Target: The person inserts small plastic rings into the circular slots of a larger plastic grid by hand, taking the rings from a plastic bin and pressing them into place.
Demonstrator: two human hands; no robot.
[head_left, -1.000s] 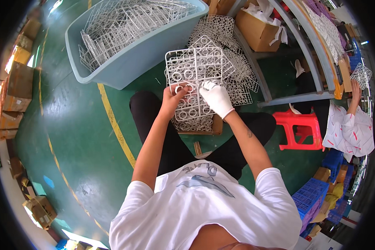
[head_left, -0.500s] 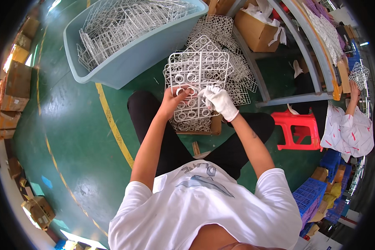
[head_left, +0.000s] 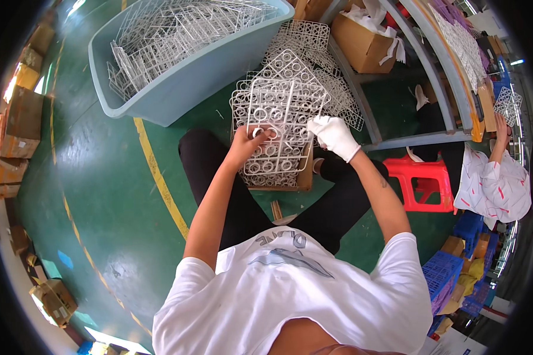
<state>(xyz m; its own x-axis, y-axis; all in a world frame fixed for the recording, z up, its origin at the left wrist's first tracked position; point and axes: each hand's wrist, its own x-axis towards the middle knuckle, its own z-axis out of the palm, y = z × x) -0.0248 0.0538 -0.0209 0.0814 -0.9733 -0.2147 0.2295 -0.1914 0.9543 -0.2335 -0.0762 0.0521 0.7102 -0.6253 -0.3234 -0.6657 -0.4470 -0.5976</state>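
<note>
My bare left hand (head_left: pixel 244 145) is closed on the left part of a white plastic sprue frame (head_left: pixel 269 173), with thumb and fingers by its small white rings (head_left: pixel 273 134). The frame is tilted above an open cardboard box (head_left: pixel 305 176) between my knees, which holds loose white rings (head_left: pixel 278 180). My right hand (head_left: pixel 335 137), in a white glove, is closed at the frame's right edge; its fingertips are partly hidden. More ring-filled frames (head_left: pixel 287 64) lie piled just beyond the box.
A large blue-grey tub (head_left: pixel 189 86) full of white frames stands at the far left. Right of the pile are a metal rack (head_left: pixel 417 141) and a carton (head_left: pixel 361 44) with white scraps. A red stool (head_left: pixel 420 183) and another person (head_left: pixel 494 183) are at the right.
My right hand has moved right, from the rings near the frame's middle to its right edge. The frame has tilted and shows fewer rings there. My left hand has barely shifted.
</note>
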